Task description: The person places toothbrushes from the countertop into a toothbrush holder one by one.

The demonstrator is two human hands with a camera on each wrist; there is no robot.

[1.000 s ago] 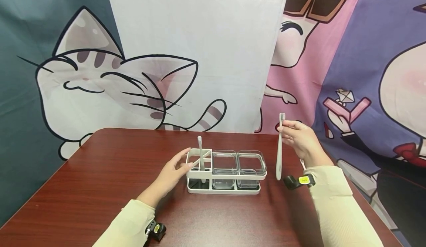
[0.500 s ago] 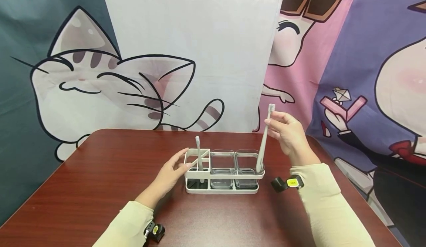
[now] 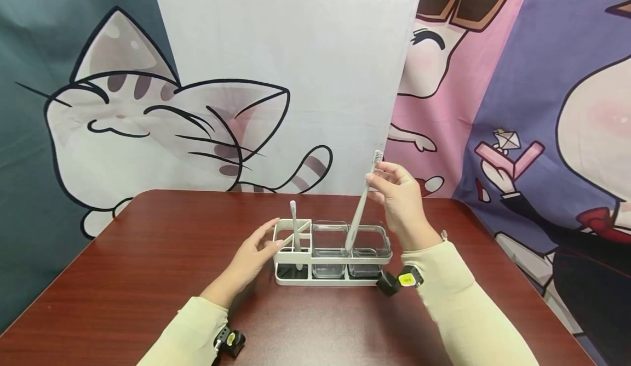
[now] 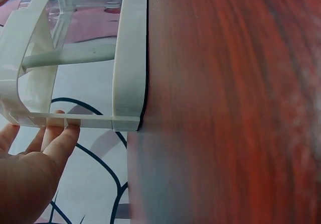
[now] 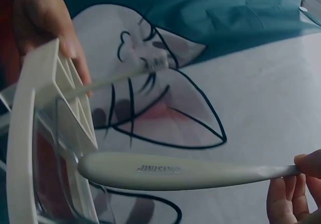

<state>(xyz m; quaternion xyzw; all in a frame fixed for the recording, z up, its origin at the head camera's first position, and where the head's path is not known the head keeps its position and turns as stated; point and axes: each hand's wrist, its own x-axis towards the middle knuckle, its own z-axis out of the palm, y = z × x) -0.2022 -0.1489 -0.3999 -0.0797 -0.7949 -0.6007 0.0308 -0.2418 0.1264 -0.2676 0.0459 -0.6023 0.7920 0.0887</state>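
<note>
A white rack [image 3: 329,282] stands mid-table with two clear cups [image 3: 331,248] in it. A pale toothbrush [image 3: 294,228] stands upright in its left compartment. My right hand [image 3: 376,182] pinches a second toothbrush [image 3: 359,211] near its bristle head. This brush tilts, and its lower end is at the rack's top rim between the two cups. The right wrist view shows that handle [image 5: 165,170] lying just above the rack's rim [image 5: 22,148]. My left hand [image 3: 273,237] rests its straight fingers [image 4: 56,136] against the rack's left end [image 4: 129,58].
The dark red table [image 3: 148,256] ends at a rounded far edge just behind the rack. Cartoon cloth backdrops [image 3: 276,53] hang close behind the table. Small cameras are strapped at both wrists [image 3: 401,281].
My right hand carried the second toothbrush leftward, from beside the rack's right end to over the clear cups, and tilted it. My left hand stayed at the rack's left end.
</note>
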